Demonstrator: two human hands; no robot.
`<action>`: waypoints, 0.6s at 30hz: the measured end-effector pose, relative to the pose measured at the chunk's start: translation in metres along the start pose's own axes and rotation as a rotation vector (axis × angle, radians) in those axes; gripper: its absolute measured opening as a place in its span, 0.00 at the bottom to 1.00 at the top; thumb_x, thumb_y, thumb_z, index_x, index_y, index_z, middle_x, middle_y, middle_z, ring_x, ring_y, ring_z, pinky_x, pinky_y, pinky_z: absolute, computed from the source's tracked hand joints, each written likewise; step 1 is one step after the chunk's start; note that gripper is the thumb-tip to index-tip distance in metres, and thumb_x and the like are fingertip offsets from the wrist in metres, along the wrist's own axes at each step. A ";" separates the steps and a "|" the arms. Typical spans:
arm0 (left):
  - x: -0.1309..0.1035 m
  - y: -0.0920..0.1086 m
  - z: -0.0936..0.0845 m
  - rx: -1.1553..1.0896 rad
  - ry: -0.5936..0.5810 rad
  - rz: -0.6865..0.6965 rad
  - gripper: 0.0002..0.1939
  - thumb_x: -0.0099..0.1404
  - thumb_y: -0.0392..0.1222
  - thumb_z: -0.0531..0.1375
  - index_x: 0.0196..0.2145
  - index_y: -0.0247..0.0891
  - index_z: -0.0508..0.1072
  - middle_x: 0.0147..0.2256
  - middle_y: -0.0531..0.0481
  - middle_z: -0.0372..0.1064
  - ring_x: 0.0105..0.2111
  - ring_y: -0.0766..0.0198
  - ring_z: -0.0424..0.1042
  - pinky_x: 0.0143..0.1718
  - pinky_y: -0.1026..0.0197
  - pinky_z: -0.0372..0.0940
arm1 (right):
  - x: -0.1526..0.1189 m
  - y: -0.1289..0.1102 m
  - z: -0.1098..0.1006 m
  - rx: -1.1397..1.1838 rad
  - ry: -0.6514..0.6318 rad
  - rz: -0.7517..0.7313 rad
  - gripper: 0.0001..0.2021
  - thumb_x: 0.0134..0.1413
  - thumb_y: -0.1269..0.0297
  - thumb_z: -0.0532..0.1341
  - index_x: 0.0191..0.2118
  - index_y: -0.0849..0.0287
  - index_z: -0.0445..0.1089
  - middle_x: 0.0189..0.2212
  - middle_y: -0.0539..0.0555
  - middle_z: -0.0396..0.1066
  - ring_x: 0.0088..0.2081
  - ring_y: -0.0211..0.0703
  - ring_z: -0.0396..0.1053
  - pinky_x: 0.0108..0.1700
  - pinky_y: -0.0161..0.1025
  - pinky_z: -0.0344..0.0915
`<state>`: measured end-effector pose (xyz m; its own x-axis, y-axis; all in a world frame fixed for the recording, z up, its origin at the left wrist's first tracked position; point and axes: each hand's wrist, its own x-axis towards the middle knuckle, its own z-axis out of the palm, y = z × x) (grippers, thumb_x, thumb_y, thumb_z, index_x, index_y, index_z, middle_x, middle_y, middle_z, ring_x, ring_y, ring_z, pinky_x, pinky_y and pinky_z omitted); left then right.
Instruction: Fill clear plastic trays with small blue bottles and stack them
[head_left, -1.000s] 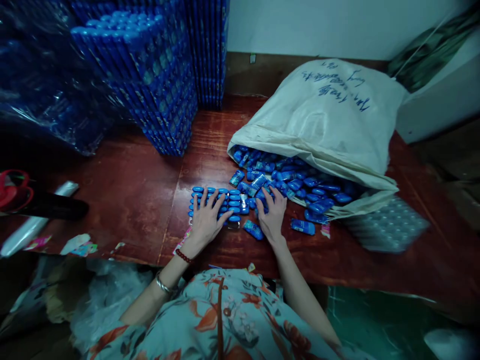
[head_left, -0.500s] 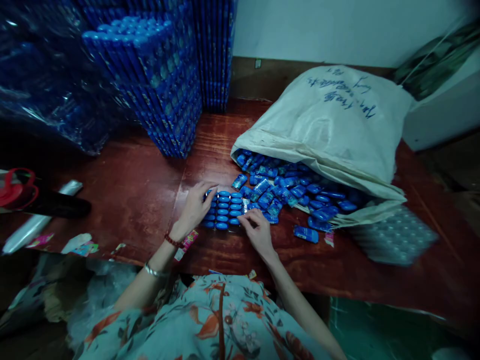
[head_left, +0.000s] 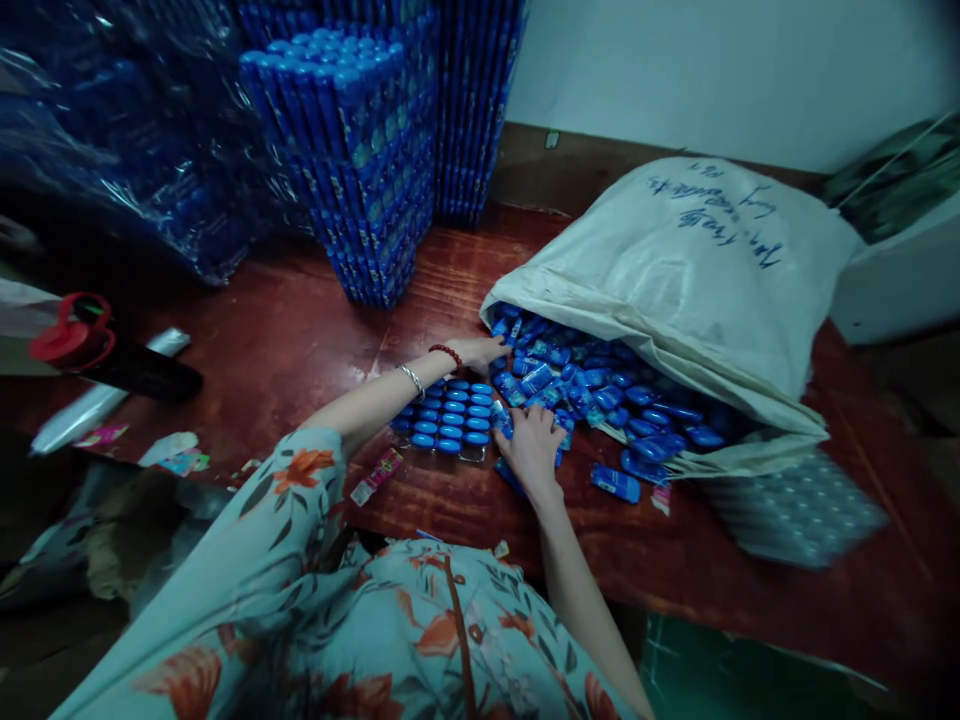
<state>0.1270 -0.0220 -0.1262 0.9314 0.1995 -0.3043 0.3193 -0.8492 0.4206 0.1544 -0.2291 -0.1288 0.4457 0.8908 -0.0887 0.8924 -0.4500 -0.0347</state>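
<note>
Rows of blue packets stand in a clear tray (head_left: 451,417) on the red-brown table. My left hand (head_left: 480,352) reaches over the tray's back edge, its fingertips at the left side of a heap of blue packets (head_left: 581,385). Whether those fingertips grip a packet is too small to tell. Right of the tray, my right hand (head_left: 534,445) lies with spread fingers over packets at the near edge of the heap. The heap spills from the mouth of a white sack (head_left: 682,260) with handwriting on it.
Tall stacks of filled blue trays (head_left: 352,150) rise at the back left. A black bottle with a red lid (head_left: 112,355) lies at the left. Clear empty trays (head_left: 799,505) sit right of the sack's mouth. A single packet (head_left: 615,483) lies near the front.
My left hand has left the tray's left side and reached forward and right to the heap. My right hand has moved off the tray's right edge onto the packets, fingers spread. The view has shifted.
</note>
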 end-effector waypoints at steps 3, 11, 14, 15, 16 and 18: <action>-0.022 -0.012 -0.004 -0.123 0.146 -0.002 0.24 0.51 0.33 0.62 0.47 0.31 0.65 0.42 0.41 0.68 0.38 0.58 0.68 0.39 0.61 0.63 | -0.008 0.010 0.007 0.083 0.031 0.014 0.16 0.56 0.60 0.54 0.46 0.63 0.68 0.45 0.65 0.64 0.47 0.59 0.59 0.43 0.51 0.59; -0.196 -0.025 0.013 -0.487 1.048 -0.323 0.12 0.56 0.43 0.61 0.37 0.36 0.68 0.34 0.51 0.69 0.34 0.66 0.68 0.37 0.64 0.63 | -0.046 0.059 0.014 0.775 0.131 -0.062 0.17 0.58 0.54 0.51 0.45 0.59 0.67 0.40 0.58 0.72 0.38 0.47 0.69 0.41 0.43 0.65; -0.251 -0.006 0.053 -0.632 1.222 -0.505 0.16 0.52 0.47 0.64 0.35 0.36 0.68 0.32 0.51 0.69 0.33 0.65 0.69 0.37 0.63 0.64 | -0.055 0.060 0.002 0.887 -0.036 -0.080 0.19 0.54 0.51 0.57 0.47 0.57 0.65 0.36 0.55 0.73 0.30 0.43 0.70 0.32 0.38 0.66; -0.261 0.002 0.068 -0.687 1.234 -0.546 0.16 0.51 0.47 0.64 0.35 0.36 0.68 0.32 0.51 0.69 0.33 0.65 0.69 0.37 0.63 0.65 | -0.055 0.057 -0.001 0.912 -0.073 -0.102 0.18 0.53 0.51 0.58 0.45 0.57 0.65 0.35 0.54 0.73 0.29 0.42 0.69 0.31 0.37 0.65; -0.266 0.010 0.083 -0.736 1.229 -0.578 0.16 0.51 0.47 0.65 0.35 0.36 0.69 0.32 0.51 0.69 0.33 0.65 0.69 0.36 0.63 0.65 | -0.055 0.052 -0.003 0.926 -0.093 -0.132 0.17 0.52 0.51 0.59 0.43 0.56 0.66 0.33 0.54 0.73 0.29 0.42 0.69 0.30 0.37 0.65; -0.266 0.026 0.109 -0.793 1.207 -0.616 0.15 0.53 0.46 0.64 0.36 0.36 0.69 0.32 0.51 0.70 0.32 0.65 0.70 0.36 0.63 0.66 | -0.051 0.042 -0.004 0.911 -0.095 -0.203 0.14 0.53 0.51 0.58 0.39 0.56 0.67 0.32 0.52 0.73 0.30 0.41 0.69 0.31 0.36 0.65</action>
<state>-0.1317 -0.1499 -0.1274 0.0887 0.9927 0.0819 0.3336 -0.1071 0.9366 0.1692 -0.2928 -0.1216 0.2435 0.9670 -0.0753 0.5352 -0.1987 -0.8210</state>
